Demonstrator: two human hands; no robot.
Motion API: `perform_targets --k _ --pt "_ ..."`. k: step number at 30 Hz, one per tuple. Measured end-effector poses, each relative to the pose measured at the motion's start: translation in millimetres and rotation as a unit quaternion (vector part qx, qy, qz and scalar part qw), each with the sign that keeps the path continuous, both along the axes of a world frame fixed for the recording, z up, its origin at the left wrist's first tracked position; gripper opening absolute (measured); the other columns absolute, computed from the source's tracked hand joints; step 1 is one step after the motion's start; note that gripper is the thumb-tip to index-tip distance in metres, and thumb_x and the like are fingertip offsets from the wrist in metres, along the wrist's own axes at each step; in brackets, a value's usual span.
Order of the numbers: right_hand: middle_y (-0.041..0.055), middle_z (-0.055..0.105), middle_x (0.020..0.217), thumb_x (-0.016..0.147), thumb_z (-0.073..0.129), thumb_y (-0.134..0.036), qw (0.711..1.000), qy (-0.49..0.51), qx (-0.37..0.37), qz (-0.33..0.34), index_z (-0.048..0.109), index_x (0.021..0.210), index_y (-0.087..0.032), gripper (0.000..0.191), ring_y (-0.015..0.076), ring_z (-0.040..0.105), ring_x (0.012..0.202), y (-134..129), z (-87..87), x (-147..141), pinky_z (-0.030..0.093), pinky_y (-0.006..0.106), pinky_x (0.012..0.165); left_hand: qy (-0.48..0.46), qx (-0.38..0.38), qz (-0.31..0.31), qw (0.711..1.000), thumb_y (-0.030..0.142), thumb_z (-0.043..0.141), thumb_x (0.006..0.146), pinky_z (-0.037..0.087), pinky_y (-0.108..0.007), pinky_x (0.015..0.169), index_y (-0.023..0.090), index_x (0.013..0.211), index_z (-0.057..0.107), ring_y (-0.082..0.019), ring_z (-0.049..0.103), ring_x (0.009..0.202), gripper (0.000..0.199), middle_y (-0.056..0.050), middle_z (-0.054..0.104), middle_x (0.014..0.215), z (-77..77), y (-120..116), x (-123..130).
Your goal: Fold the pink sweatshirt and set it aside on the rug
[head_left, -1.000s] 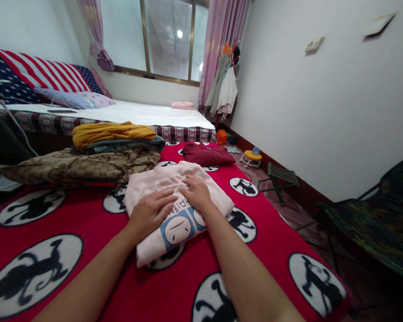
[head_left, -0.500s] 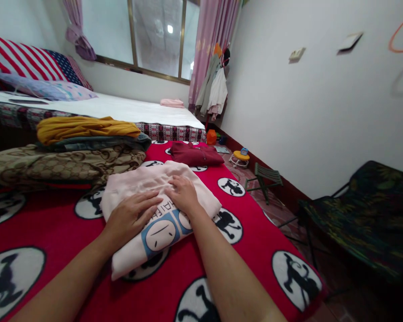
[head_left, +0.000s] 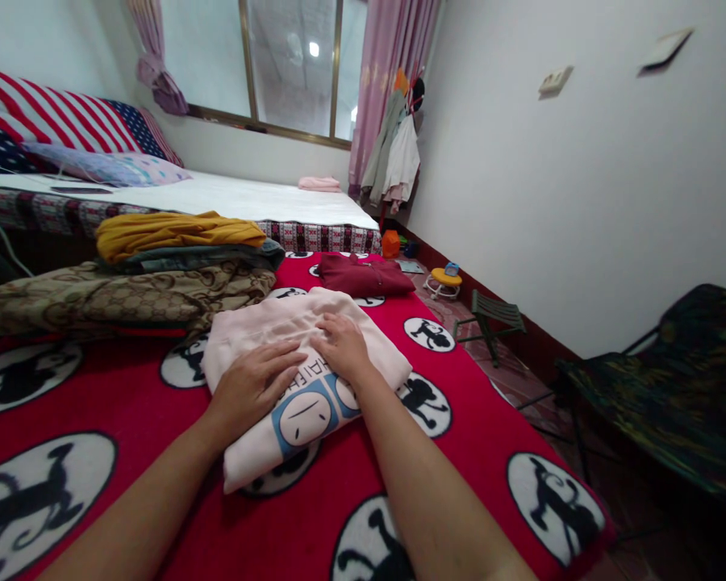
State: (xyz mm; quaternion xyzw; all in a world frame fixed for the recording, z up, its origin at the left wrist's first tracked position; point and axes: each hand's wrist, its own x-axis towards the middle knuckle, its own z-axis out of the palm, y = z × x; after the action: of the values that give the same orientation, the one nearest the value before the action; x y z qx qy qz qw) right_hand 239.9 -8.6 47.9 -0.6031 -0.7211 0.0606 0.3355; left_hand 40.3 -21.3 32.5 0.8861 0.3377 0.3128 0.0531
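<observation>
A folded pale pink sweatshirt [head_left: 375, 355] with dark lettering and a blue cartoon print lies on the red blanket [head_left: 175, 452] patterned with black monkeys in white circles. My left hand [head_left: 257, 383] rests flat on the sweatshirt's left part, fingers stretched out. Further right, my right hand [head_left: 344, 347] lies palm down on its upper middle, fingers extended. Both hands press on the cloth without gripping it. Beyond the sweatshirt sits a folded dark red garment [head_left: 366, 276].
To the left is a pile with a mustard garment [head_left: 181, 234] over denim and a brown patterned garment [head_left: 133, 298]. A white-topped bed [head_left: 248, 198] stands behind. On the right are a green folding stool [head_left: 494, 315] and a camouflage chair [head_left: 678, 387].
The view has swung slightly left, so everything sits a little further right in the picture. Both hands stay flat on the sweatshirt, almost unmoved relative to it.
</observation>
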Motion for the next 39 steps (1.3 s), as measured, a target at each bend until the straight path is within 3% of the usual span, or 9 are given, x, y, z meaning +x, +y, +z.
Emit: perform_targets --k 22,31,35,39 --pt "0.0064 0.06 0.133 0.084 0.065 -0.031 1.0 0.011 -0.006 0.002 0.069 0.109 -0.021 0.027 0.0218 0.049 0.127 -1.0 -0.4 0.5 0.03 0.039 0.111 -0.013 -0.011 0.007 1.0 0.04 0.044 0.096 0.044 -0.043 0.103 0.026 0.117 0.068 -0.023 0.056 0.121 0.036 -0.005 0.063 0.13 3.3 -4.1 1.9" --pt "0.0095 0.067 0.118 0.091 0.053 -0.033 0.995 0.095 0.033 -0.026 0.064 0.118 -0.015 0.034 0.0199 0.06 0.108 2.8 -3.1 3.2 0.043 0.031 0.098 -0.021 -0.024 0.002 0.999 0.037 0.046 0.095 0.043 -0.043 0.104 0.025 0.116 0.069 -0.023 0.056 0.121 0.033 -0.004 0.063 0.13 4.0 -3.3 2.1" --pt "0.009 0.067 0.115 0.089 0.054 -0.028 0.998 0.027 0.017 -0.061 0.061 0.12 -0.015 0.034 0.0217 0.06 0.105 -4.7 1.5 -1.1 0.044 0.032 0.095 -0.057 -0.047 -0.001 0.997 0.038 0.048 0.094 0.043 -0.043 0.104 0.025 0.114 0.07 -0.023 0.057 0.12 0.032 -0.004 0.064 0.128 2.7 -1.8 1.6" --pt "0.013 0.068 0.113 0.09 0.054 -0.028 0.987 -0.133 -0.057 -0.068 0.056 0.126 -0.019 0.038 0.0274 0.061 0.106 -0.6 22.8 -11.8 0.045 0.037 0.09 -0.103 -0.092 -0.009 0.99 0.038 0.051 0.092 0.044 -0.044 0.104 0.024 0.11 0.071 -0.023 0.059 0.117 0.031 -0.005 0.066 0.124 2.0 -0.6 1.1"
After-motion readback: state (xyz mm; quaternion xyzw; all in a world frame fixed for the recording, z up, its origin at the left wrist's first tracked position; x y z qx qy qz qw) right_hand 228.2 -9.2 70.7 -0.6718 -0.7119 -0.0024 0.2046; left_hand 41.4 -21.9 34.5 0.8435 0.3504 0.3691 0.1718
